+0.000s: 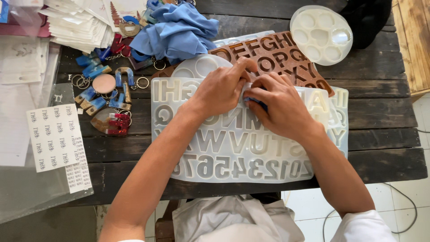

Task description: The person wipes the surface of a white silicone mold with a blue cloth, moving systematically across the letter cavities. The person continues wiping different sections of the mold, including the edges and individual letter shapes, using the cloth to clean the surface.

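Note:
A large translucent white silicone mould (233, 148) with letter and number cavities lies on the dark wooden table (380, 112). Both hands press on its upper middle. My left hand (221, 89) pinches the mould's top part with bent fingers. My right hand (280, 105) is curled beside it, fingertips touching a small blue piece (255, 102) that is mostly hidden under the fingers. The two hands touch each other.
A brown letter mould (277, 54) and a round white mould (321, 33) lie behind. A blue cloth (179, 29) sits at the top. Several blue resin letter keychains (105, 92) lie at the left, beside sheets of stickers (56, 136) and paper packets (78, 22).

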